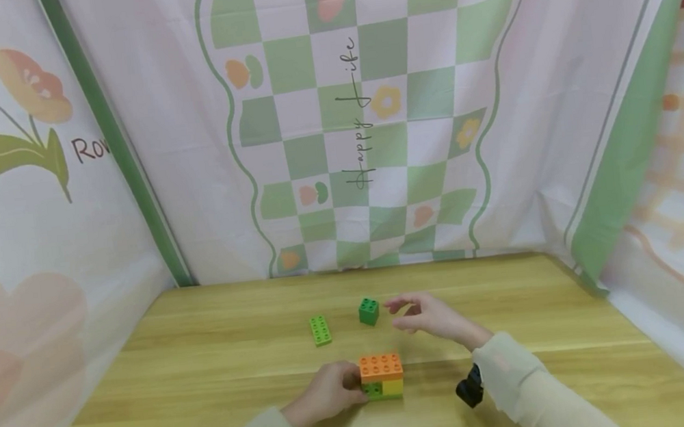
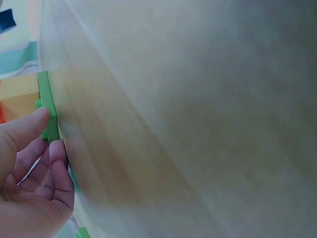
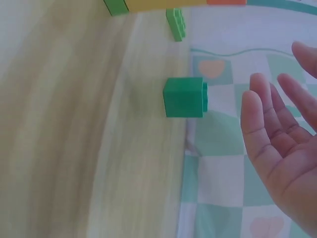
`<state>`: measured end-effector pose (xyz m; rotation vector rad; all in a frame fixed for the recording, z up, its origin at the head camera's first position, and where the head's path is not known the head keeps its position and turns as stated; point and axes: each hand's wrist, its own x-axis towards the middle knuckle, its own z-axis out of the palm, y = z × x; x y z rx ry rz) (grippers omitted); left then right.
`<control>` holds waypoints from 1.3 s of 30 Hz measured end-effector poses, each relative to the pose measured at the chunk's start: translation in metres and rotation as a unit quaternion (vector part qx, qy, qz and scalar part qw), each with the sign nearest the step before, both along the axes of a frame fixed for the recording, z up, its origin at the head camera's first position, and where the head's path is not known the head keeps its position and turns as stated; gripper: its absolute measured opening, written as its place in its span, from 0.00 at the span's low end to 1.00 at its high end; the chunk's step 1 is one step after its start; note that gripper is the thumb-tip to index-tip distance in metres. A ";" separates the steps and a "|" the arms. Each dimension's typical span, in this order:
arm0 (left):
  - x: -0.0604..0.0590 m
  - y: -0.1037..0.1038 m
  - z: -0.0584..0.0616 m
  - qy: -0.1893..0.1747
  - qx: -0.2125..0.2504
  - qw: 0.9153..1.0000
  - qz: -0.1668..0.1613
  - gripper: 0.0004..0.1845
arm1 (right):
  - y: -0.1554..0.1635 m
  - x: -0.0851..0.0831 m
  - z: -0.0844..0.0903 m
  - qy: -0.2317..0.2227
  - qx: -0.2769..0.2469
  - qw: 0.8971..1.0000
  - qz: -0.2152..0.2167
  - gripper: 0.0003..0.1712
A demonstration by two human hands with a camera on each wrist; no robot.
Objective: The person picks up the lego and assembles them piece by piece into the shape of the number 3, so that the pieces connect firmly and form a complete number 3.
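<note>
My left hand holds a small stack of toy building bricks at its left side. An orange brick tops the stack, a yellow brick is under its right part, and a light green base lies at the bottom. In the left wrist view the thumb is on this base, with fingertips at its edge. Beyond the stack, a dark green square brick rests on the table, studs up. Just right of it my right hand hovers with fingers apart and loosely bent, nothing between them.
A light green eight-stud brick lies on the wooden table, left of the dark green one. Behind the table hangs a checked cloth, and printed fabric encloses both sides. A black device is strapped at the right wrist.
</note>
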<state>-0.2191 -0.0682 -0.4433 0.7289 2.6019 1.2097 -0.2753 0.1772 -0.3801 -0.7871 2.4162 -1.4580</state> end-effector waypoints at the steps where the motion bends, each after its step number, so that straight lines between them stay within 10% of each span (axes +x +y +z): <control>1: 0.000 0.000 0.000 -0.001 0.000 1.000 0.000 0.15 | -0.001 -0.002 0.001 0.002 0.001 1.000 -0.005 0.26; 39: -0.002 -0.001 -0.002 0.009 -0.003 1.000 0.001 0.15 | -0.021 -0.052 -0.023 -0.044 -0.032 0.997 -0.049 0.29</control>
